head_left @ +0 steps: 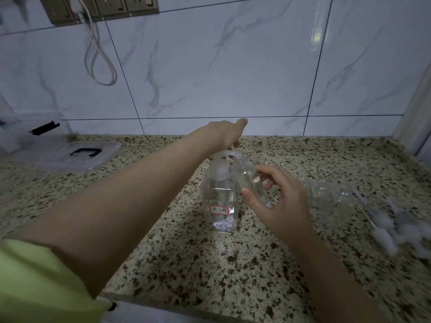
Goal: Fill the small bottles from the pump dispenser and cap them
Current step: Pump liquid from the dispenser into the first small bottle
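The dispenser stands mid-counter. The left hand presses its pump, fingers hidden. Just right, the right hand pinches a tilted bottle at the spout.

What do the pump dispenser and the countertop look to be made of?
Pump dispenser: likely clear plastic, glossy; the counter shows through its body, and the pump head looks frosted white. Countertop: speckled polished stone, probably granite or an imitation, given its dark flecks.

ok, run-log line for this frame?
phase: filling | left hand: presses pump dispenser | right hand: holds small bottle at spout | caps: not on
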Motion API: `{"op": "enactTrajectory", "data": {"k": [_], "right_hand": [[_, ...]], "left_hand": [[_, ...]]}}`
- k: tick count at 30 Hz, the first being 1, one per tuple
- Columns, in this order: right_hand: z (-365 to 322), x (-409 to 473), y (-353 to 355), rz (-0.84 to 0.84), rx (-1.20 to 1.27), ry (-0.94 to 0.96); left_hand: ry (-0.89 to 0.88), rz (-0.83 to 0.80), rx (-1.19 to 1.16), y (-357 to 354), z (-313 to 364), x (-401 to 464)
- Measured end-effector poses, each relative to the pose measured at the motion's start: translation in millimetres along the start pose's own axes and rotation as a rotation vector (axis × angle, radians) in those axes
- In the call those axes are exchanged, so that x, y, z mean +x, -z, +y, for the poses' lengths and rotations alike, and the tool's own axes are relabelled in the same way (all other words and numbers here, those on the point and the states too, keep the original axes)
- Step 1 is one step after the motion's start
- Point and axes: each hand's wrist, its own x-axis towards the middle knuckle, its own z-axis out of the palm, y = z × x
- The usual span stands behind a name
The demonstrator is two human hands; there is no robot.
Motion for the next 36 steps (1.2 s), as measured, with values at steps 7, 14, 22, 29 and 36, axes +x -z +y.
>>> {"op": "enactTrajectory", "data": {"k": [7,14,22,29,36], "right_hand": [[1.0,0.0,-0.1,0.005,-0.007,0.023],[2.0,-0.3,-1.2,0.007,-0.003,0.032],[2.0,-0.3,-1.8,-0.002,0.012,0.021],[0.8,-0.1,-1.2,-0.006,-0.002,0.009],[-0.1,0.2,-1.2,-0.010,-0.002,0.001]], "left_hand": [[-0.029,0.025,0.007,-1.8,0.4,0.9],[-0.028,0.041,-0.009,-0.9,1.3,-0.9],[-0.019,0.024,-0.009,-0.5,1.5,-2.1],[-0.021,0.044,0.036,-1.7,3.9,-1.7],[-0.016,0.015,0.031,-0.5,1.8,0.8]]}}
